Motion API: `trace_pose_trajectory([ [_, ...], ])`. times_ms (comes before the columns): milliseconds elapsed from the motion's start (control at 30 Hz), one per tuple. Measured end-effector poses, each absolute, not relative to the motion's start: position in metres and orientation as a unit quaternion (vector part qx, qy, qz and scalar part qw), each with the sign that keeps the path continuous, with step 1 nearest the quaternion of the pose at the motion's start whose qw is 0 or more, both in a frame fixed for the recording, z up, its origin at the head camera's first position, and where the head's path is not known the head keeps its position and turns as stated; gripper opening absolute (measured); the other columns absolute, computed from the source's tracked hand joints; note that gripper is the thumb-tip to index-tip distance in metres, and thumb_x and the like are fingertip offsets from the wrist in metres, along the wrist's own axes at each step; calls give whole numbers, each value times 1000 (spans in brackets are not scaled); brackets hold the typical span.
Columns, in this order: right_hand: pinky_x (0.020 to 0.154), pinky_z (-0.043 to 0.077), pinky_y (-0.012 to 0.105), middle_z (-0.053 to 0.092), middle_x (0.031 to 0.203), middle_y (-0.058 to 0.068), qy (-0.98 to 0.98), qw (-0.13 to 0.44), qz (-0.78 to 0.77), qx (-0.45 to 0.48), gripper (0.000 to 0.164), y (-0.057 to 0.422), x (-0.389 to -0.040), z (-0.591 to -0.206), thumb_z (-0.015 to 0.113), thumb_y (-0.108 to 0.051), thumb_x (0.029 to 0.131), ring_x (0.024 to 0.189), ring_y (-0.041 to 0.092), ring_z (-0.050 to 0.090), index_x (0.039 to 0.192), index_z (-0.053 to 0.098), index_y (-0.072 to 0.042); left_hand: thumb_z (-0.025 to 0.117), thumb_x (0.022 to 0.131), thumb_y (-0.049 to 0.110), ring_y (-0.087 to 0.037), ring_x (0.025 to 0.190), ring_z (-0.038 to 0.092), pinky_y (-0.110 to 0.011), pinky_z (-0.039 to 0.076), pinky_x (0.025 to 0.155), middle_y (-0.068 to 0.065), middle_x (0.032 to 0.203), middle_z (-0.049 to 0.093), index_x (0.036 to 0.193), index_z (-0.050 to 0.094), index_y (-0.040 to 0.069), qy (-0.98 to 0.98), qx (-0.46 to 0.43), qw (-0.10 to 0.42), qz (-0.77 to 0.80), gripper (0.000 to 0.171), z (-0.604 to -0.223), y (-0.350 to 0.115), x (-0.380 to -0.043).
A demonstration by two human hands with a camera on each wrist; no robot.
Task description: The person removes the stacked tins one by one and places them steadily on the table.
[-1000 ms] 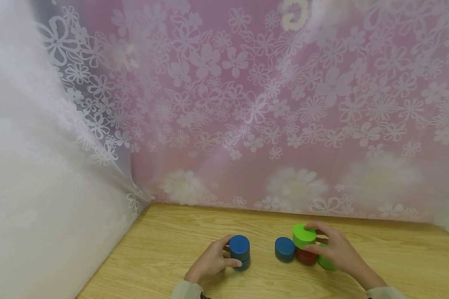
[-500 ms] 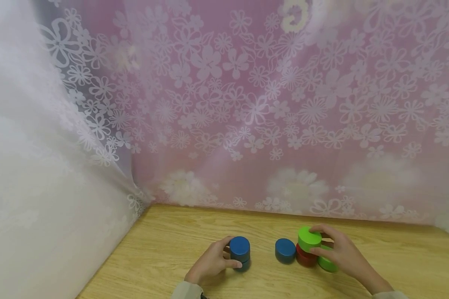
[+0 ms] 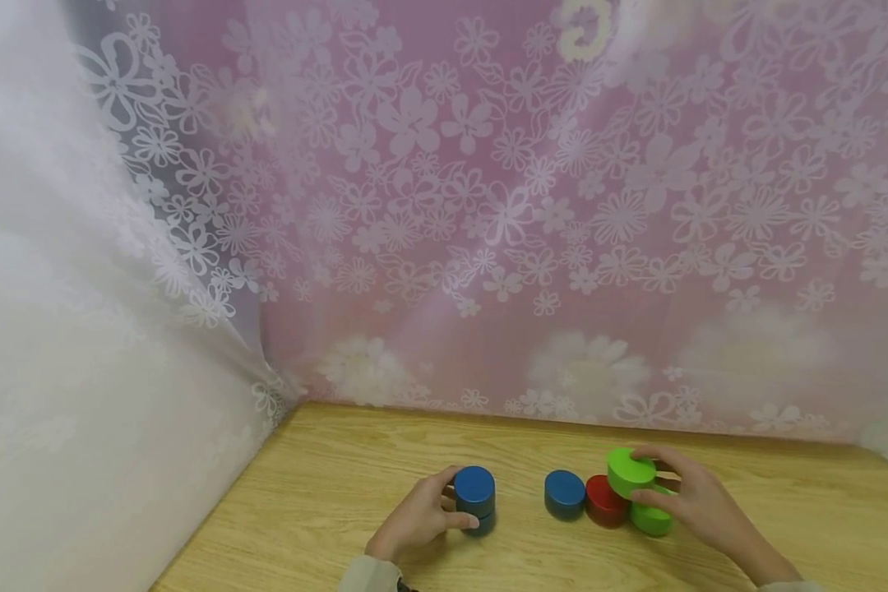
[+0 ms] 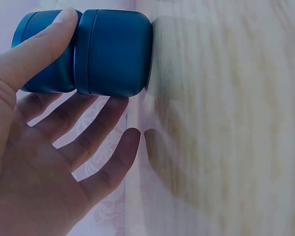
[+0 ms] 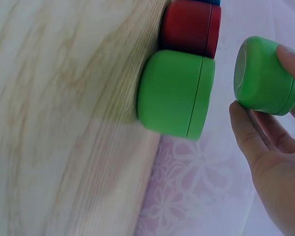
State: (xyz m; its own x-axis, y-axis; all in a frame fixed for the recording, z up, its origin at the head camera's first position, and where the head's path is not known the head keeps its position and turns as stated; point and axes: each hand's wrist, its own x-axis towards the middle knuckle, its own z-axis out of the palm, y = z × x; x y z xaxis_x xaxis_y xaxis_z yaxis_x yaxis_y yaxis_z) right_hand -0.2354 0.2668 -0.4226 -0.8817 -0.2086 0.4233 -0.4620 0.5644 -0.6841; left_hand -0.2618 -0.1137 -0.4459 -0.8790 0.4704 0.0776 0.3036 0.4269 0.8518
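Observation:
Small round lidded tins stand on the table. My left hand (image 3: 414, 520) grips the upper blue tin (image 3: 474, 485), thumb in front and fingers behind. That tin sits on a lower blue tin (image 4: 115, 53), which rests on the tabletop. On the right side, my right hand (image 3: 703, 503) pinches a green tin (image 5: 265, 73) between thumb and fingers. It hangs slightly tilted over a second green tin (image 5: 172, 93), and a gap shows between the two in the right wrist view. Left of that lower green tin stands a red tin (image 3: 604, 503).
A third blue tin (image 3: 564, 496) stands beside the red one, ending the row on the left. Wood-grain table (image 3: 370, 444) surface lies under everything. A pink flowered cloth (image 3: 444, 345) hangs along the back edge, and a pale cloth (image 3: 118, 395) hangs at the left.
My right hand has carried the green tin rightward, from over the red tin to over the standing green one. The left hand and its blue tins have stayed in place.

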Motion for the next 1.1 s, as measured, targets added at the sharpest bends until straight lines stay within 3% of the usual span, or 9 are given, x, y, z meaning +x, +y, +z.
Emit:
trace_pose_trajectory([
  [167, 76, 57, 22, 65, 115, 17, -876, 162, 413, 191, 45, 273, -235, -424, 85, -1, 79, 98, -6, 56, 119, 64, 5, 82, 87, 11, -25, 106, 65, -47, 53, 93, -2, 120, 67, 141, 56, 11, 841, 228, 88, 482, 60, -447, -114, -262],
  [533, 74, 59, 28, 66, 112, 15, -881, 179, 396, 187, 44, 288, -234, -428, 86, -1, 78, 95, -6, 56, 117, 65, 3, 82, 87, 11, -24, 104, 65, -45, 54, 91, -1, 120, 67, 141, 56, 10, 845, 228, 86, 476, 61, -448, -114, -263],
  [767, 73, 57, 22, 65, 108, -2, -876, 206, 390, 193, 44, 300, -234, -432, 87, -1, 77, 96, -7, 57, 116, 65, 0, 82, 86, 9, -25, 104, 65, -46, 54, 91, -3, 120, 67, 141, 56, 9, 840, 231, 85, 483, 60, -447, -114, -262],
  [1100, 72, 55, 18, 60, 110, -19, -877, 198, 395, 189, 46, 317, -233, -434, 85, 2, 78, 96, -10, 55, 118, 65, 4, 81, 87, 6, -27, 105, 65, -50, 53, 93, -5, 121, 66, 140, 56, 8, 833, 232, 91, 493, 59, -446, -114, -262],
])
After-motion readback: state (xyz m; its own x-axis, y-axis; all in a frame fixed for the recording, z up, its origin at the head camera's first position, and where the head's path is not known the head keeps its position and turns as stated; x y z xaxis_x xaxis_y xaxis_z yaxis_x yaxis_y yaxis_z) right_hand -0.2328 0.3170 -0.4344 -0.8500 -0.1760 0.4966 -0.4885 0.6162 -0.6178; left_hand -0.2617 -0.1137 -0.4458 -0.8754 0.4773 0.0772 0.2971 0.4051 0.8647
